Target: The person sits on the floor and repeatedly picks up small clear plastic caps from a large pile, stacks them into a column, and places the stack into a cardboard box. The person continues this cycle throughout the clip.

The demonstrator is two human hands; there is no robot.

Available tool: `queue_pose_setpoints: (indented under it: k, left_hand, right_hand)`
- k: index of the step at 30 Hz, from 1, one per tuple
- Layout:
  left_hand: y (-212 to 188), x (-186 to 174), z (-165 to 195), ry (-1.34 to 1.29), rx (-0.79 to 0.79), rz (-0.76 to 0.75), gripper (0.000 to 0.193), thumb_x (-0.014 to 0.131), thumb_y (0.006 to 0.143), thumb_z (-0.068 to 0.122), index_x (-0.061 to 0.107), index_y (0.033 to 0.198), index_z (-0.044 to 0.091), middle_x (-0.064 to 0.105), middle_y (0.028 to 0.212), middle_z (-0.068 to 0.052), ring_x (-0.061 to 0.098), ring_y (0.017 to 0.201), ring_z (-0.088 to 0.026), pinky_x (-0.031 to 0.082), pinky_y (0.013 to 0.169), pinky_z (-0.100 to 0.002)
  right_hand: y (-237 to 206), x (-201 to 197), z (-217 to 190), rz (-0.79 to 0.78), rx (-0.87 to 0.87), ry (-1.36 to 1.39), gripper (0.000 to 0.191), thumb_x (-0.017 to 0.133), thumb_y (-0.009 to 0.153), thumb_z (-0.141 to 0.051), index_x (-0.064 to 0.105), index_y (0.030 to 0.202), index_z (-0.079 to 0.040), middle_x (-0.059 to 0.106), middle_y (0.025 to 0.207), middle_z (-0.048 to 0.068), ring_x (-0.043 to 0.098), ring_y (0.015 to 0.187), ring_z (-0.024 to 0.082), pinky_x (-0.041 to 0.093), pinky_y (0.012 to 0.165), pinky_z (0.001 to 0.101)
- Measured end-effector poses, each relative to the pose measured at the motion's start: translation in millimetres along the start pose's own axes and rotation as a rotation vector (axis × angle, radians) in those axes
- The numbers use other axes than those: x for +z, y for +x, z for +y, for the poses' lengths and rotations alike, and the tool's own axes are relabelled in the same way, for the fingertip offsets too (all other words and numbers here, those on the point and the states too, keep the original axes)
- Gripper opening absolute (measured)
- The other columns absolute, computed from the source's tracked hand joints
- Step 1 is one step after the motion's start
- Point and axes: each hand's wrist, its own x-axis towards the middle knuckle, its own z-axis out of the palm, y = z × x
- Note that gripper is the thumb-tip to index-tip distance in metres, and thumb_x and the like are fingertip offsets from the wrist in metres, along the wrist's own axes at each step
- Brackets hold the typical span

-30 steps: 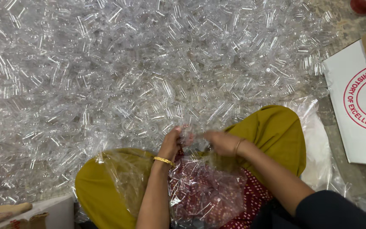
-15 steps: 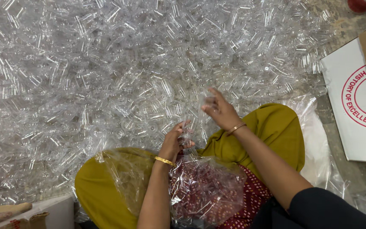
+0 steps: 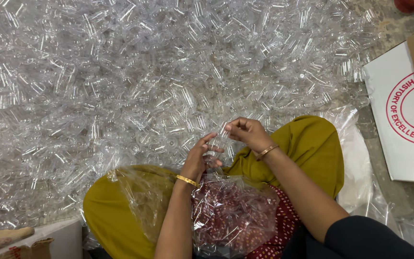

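Two hands meet above the lap: the left hand [image 3: 199, 160] curls around a clear plastic piece [image 3: 212, 154], the right hand [image 3: 248, 134] pinches its top. Below, a clear bag [image 3: 231, 211] holds more pieces. Beyond, a heap of clear pieces [image 3: 159, 81] covers the floor; a white box [image 3: 398, 115] lies at the right edge.

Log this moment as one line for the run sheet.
left hand: fingers on small clear piece | right hand: pinching clear piece, raised | clear bag: on lap | pile of clear plastic pieces: on floor ahead
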Motion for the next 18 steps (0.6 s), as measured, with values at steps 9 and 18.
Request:
queue_pose_setpoints:
  k: [9, 18]
  left_hand:
    - [-3, 1, 1, 0.010, 0.016, 0.050, 0.048, 0.040, 0.101, 0.030, 0.052, 0.143, 0.010, 0.069, 0.110, -0.013, 0.071, 0.079, -0.022, 0.060, 0.075, -0.036]
    - [14, -7, -20, -0.095, 0.213, 0.074, 0.042, 0.059, 0.101, 0.030, 0.051, 0.137, 0.009, 0.070, 0.113, -0.010, 0.070, 0.096, -0.021, 0.058, 0.080, -0.034]
  right_hand:
    - [0, -83, -21, 0.188, -0.122, 0.355, 0.037, 0.048, 0.103, -0.032, 0.063, 0.126, -0.007, 0.073, 0.119, 0.009, 0.071, 0.109, 0.022, 0.059, 0.097, 0.0364]
    - [-64, -198, -91, 0.363, -0.583, 0.537, 0.029, 0.067, 0.115, -0.039, 0.063, 0.123, -0.012, 0.067, 0.120, 0.008, 0.065, 0.107, 0.021, 0.053, 0.096, 0.0344]
